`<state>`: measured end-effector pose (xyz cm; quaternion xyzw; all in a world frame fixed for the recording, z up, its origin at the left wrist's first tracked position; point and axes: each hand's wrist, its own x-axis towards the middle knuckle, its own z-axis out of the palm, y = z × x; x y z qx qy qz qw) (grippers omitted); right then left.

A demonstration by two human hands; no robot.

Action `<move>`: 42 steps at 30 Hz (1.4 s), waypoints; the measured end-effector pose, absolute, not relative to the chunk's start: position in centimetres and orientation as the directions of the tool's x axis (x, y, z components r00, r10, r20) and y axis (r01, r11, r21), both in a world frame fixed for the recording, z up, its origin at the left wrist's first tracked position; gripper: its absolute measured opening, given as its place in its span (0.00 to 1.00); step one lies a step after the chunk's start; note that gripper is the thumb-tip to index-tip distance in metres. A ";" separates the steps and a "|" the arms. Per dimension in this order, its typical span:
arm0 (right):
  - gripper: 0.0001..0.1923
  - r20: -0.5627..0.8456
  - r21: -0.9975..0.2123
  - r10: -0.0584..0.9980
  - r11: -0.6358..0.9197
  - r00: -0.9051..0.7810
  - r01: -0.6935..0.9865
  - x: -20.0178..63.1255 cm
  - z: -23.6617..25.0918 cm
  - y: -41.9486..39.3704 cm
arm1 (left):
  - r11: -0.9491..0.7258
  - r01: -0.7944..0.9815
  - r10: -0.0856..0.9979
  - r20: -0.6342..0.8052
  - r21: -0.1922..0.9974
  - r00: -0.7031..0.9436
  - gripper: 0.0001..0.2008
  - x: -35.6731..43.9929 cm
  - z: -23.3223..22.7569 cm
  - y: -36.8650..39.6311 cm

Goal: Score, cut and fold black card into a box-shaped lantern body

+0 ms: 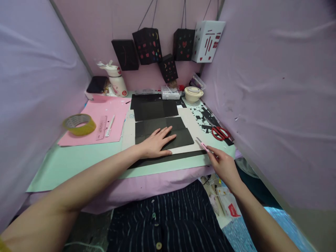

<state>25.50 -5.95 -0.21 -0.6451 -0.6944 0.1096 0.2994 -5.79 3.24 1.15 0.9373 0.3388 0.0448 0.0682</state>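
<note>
My left hand [158, 141] lies flat with fingers spread on a sheet of black card [147, 127]. That card rests on a pale board [190, 122], with a strip of black card [168, 159] along the board's near edge. Between the fingers of my right hand [223, 164] is a pink craft knife [202, 144], its blade pointing up and left, just right of the card's corner. Behind the first card lies another black sheet [154, 108].
Red-handled scissors [221, 133] and black paper scraps [206, 117] lie at the right. Left are pink paper [115, 105], yellow tape [79, 124], a clear ruler [102, 127] and a white pen [110, 126]. A bottle [117, 82] and tub [193, 95] stand behind; lanterns [147, 45] hang above.
</note>
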 end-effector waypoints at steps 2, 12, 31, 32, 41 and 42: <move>0.18 0.256 -0.539 0.967 0.142 0.001 0.830 25.5 -0.3 -5.8 | -0.765 0.624 0.637 0.041 0.159 0.770 0.39 -5.8 1.2 3.2; 0.18 0.189 -0.556 0.979 0.166 -0.071 0.815 24.3 -0.3 -5.9 | -0.765 0.616 0.638 0.086 0.188 0.765 0.35 -5.7 1.4 3.0; 0.20 0.159 -0.494 0.951 0.311 -0.267 0.812 18.5 0.3 -6.2 | -0.812 0.555 0.566 0.013 0.179 0.824 0.31 -5.7 0.9 3.4; 0.20 0.156 -0.488 0.951 0.310 -0.268 0.816 18.4 0.4 -6.2 | -0.813 0.554 0.564 0.009 0.176 0.825 0.31 -5.7 0.9 3.5; 0.20 0.132 -0.407 0.947 0.321 -0.293 0.855 18.0 1.5 -6.5 | -0.812 0.556 0.565 -0.001 0.176 0.825 0.31 -5.7 0.9 3.5; 0.20 0.133 -0.395 0.947 0.322 -0.294 0.860 18.0 1.6 -6.6 | -0.812 0.555 0.565 0.002 0.179 0.825 0.31 -5.7 0.9 3.5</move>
